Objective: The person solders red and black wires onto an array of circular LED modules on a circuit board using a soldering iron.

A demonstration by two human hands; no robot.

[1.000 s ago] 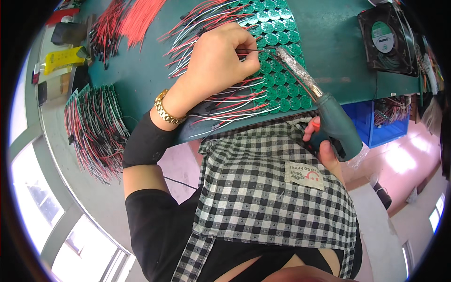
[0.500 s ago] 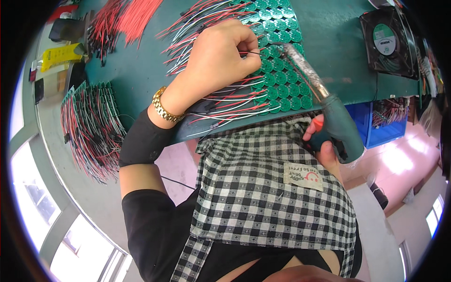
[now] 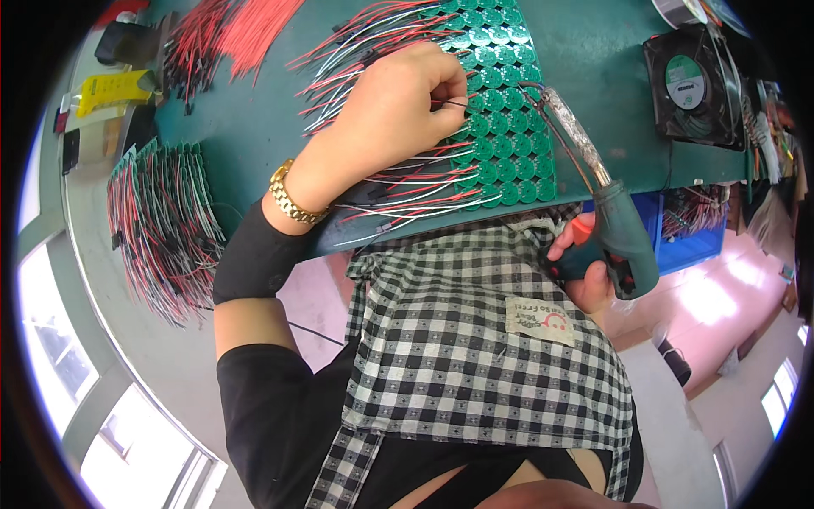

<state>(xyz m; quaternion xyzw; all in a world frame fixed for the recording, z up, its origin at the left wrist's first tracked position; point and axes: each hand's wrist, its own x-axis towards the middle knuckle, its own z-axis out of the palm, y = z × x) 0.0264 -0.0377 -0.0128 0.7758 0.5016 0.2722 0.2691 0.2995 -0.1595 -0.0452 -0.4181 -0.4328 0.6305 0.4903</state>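
Wire is being pinched in the closed left hand over the green board panel; the glue gun, gripped by the right hand, is being angled leftward toward it.

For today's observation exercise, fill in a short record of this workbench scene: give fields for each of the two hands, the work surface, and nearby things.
left hand: pinches a thin wire over the panel of round green circuit boards
right hand: grips the teal gun-shaped soldering tool, its tip by the boards
wrist: gold bracelet on the left arm
surface: green bench top
nearby: black cooling fan at the right; bundles of red, black and white wires at the left; yellow object far left
clothing: checked apron
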